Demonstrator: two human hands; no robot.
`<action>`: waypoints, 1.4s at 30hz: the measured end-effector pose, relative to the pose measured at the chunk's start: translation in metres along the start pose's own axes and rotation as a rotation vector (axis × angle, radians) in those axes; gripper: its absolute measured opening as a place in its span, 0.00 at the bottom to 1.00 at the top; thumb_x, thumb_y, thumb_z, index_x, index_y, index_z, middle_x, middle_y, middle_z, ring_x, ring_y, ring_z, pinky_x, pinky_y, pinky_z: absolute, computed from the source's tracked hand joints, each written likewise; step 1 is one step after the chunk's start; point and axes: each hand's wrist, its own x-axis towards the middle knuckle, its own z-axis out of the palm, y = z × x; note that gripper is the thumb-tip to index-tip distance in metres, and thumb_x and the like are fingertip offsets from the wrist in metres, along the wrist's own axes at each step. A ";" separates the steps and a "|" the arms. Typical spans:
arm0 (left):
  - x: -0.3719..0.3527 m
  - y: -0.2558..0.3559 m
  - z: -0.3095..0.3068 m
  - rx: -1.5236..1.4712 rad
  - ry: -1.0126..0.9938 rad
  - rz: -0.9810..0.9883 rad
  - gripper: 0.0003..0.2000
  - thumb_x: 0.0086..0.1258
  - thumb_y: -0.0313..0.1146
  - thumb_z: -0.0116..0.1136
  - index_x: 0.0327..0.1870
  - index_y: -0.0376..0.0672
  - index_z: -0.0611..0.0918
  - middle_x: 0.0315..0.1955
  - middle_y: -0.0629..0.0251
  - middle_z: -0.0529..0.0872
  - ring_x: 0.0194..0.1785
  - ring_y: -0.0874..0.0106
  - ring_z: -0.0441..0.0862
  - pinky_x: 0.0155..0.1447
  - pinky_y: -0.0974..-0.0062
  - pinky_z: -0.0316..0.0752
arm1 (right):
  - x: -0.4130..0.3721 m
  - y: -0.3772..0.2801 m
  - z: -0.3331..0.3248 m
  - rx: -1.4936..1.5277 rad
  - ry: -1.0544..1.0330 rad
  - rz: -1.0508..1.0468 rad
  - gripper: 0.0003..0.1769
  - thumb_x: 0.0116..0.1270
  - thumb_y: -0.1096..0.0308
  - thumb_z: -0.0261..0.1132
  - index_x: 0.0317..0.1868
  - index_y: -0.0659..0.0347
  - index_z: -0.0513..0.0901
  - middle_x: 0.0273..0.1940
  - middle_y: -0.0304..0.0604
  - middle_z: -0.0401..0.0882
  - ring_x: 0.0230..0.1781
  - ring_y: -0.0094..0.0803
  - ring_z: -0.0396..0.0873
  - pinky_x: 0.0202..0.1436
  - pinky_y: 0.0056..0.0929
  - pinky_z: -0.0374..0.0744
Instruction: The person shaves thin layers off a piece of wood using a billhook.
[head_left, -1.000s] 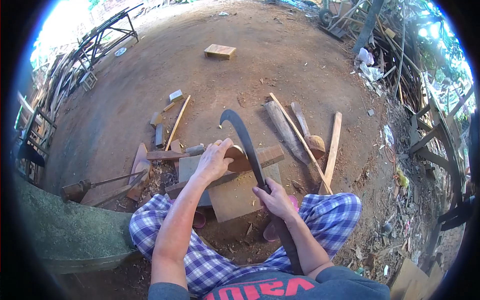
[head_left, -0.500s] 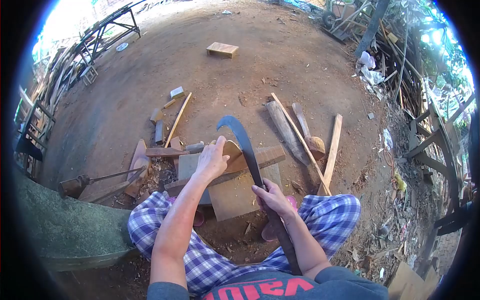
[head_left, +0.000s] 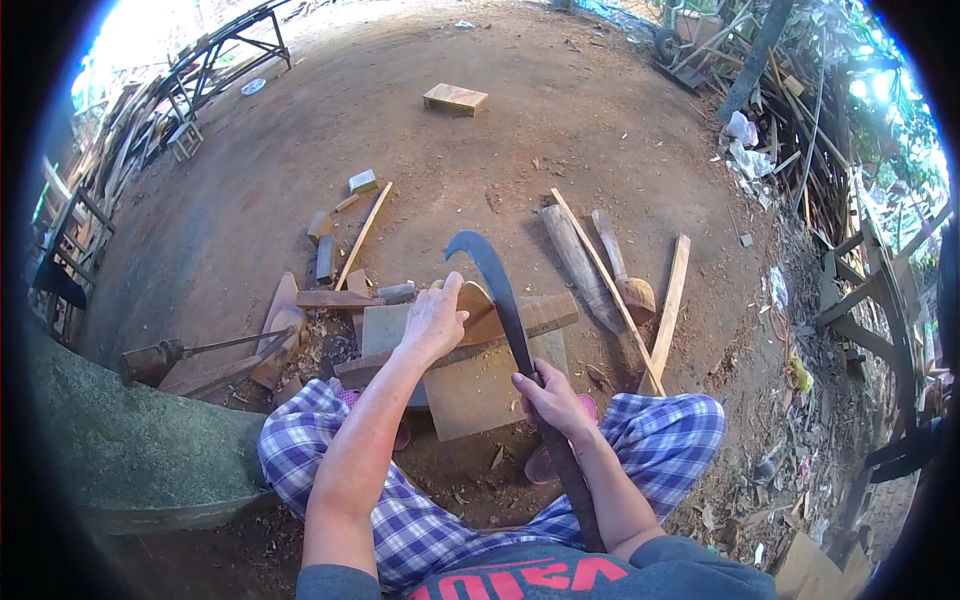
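My right hand (head_left: 558, 400) is wrapped round the long dark handle of a billhook (head_left: 508, 315), whose hooked blade points up and curls to the left. My left hand (head_left: 437, 322) is closed on a short piece of wood (head_left: 481, 303) with a pale cut face, its fingers at the far end. The billhook's blade passes just right of this piece. Beneath lies a thick wooden beam (head_left: 545, 314), slanting across a flat board (head_left: 470, 395) between my feet.
Wood pieces and a stick (head_left: 365, 235) lie ahead on the left. To the right are a wooden mallet (head_left: 632, 292), a log (head_left: 580, 265) and planks. A bow saw-like tool (head_left: 190, 352) rests by the concrete ledge (head_left: 150, 440). Farther off stands a low wooden stool (head_left: 456, 98).
The whole view has shifted slightly to the right. Both hands keep their hold on the billhook and the piece of wood, with barely any movement between them.
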 end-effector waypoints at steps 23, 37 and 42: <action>-0.001 0.011 0.000 0.065 0.014 0.019 0.20 0.61 0.27 0.65 0.51 0.41 0.69 0.48 0.47 0.79 0.53 0.46 0.78 0.54 0.52 0.73 | -0.006 -0.004 -0.001 -0.280 0.130 -0.001 0.19 0.71 0.55 0.64 0.42 0.65 0.75 0.24 0.43 0.79 0.21 0.29 0.79 0.23 0.31 0.76; -0.004 0.009 0.001 0.056 0.035 -0.023 0.21 0.62 0.27 0.65 0.52 0.41 0.68 0.47 0.46 0.79 0.53 0.47 0.78 0.54 0.52 0.74 | 0.003 -0.010 -0.005 0.282 -0.156 0.040 0.17 0.74 0.52 0.60 0.45 0.59 0.73 0.23 0.34 0.72 0.18 0.20 0.71 0.21 0.21 0.74; -0.002 0.011 0.000 0.058 0.002 -0.036 0.22 0.62 0.27 0.65 0.52 0.41 0.67 0.47 0.46 0.79 0.53 0.46 0.78 0.54 0.52 0.73 | 0.003 -0.009 -0.004 0.298 -0.146 0.024 0.16 0.75 0.54 0.59 0.43 0.59 0.72 0.20 0.36 0.72 0.14 0.23 0.70 0.18 0.21 0.70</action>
